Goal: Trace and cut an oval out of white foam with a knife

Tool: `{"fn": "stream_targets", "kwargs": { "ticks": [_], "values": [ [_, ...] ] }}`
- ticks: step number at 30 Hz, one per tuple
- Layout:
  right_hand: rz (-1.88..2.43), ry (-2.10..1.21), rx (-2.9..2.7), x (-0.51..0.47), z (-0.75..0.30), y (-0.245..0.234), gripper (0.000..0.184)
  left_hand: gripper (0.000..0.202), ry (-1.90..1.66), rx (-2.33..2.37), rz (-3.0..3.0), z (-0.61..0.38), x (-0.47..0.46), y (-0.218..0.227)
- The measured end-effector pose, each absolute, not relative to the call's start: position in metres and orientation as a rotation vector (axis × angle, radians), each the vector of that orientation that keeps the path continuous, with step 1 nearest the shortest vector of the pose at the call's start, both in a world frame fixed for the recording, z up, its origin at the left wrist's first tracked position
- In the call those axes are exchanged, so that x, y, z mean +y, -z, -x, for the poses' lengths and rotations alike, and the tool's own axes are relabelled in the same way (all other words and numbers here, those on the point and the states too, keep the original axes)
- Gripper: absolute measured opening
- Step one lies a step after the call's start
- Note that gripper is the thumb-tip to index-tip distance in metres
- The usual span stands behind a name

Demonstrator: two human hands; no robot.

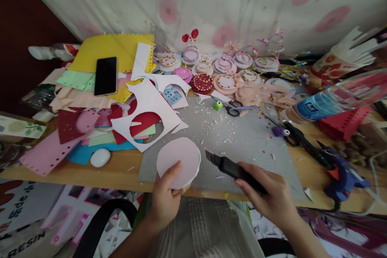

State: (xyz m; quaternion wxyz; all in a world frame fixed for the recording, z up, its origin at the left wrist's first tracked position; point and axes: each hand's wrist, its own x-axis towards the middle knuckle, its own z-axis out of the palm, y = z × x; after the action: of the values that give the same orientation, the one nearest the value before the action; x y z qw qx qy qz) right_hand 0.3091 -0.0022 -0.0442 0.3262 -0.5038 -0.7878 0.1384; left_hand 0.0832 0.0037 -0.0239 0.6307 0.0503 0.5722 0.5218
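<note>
A pale round paper disc (178, 159) is pinched in my left hand (166, 197), thumb on its face and fingers behind. Its right edge looks slightly uneven. My right hand (269, 193) grips a black utility knife (232, 168), whose blade points left toward the disc, a short gap away. Both hands are over the near edge of a grey cutting mat (248, 145) strewn with paper scraps. White paper with round holes cut out (169, 107) lies beyond the disc, on a pile of coloured sheets.
Several decorated small discs (202, 84) stand along the back. Scissors (234, 109) lie on the mat. A black phone (105, 75) rests on the left pile. At right are a plastic bottle (320, 107) and a blue glue gun (344, 179).
</note>
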Motion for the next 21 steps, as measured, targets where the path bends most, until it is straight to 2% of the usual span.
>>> {"fn": "stream_targets", "kwargs": {
  "ticks": [5,10,15,21],
  "values": [
    [1.170,-0.518,-2.159,-0.011,-0.296,0.036,0.025,0.028,-1.240,1.364,-0.094,-0.085,0.006,0.029],
    [1.255,-0.467,-2.106,-0.009,-0.299,0.040,0.024,0.027,-1.189,1.344,-0.096,-0.082,0.002,0.032],
    [1.162,-0.499,-2.193,-0.010,-0.297,0.036,0.026,0.032,-1.262,1.468,-0.119,-0.082,-0.002,0.040],
    [1.160,-0.536,-2.219,-0.012,-0.291,0.036,0.026,0.034,-1.280,1.578,-0.416,-0.074,-0.010,0.056]
  ]
}}
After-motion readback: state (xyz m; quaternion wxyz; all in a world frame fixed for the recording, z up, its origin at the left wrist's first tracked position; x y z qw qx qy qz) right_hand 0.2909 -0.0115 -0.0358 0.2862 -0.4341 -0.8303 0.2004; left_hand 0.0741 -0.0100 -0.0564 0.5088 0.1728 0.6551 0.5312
